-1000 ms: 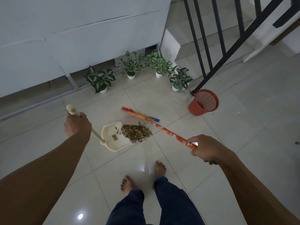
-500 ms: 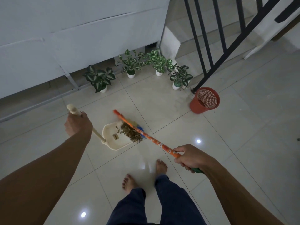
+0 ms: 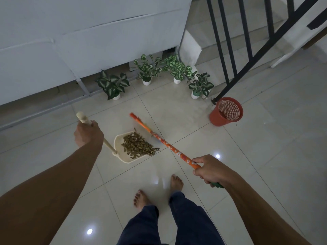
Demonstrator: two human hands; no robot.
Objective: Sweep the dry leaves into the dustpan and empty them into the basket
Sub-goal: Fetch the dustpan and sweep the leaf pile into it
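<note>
Four small potted plants (image 3: 146, 71) in white pots stand in a loose row on the pale tiled floor (image 3: 265, 156), close under a white wall (image 3: 70, 41). To the right a black stair railing (image 3: 247, 46) rises above tiled steps (image 3: 203, 18)

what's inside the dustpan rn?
A pile of dry leaves fills the cream dustpan, a few spilling over its front lip. The pan floor beneath the pile is covered.
</note>
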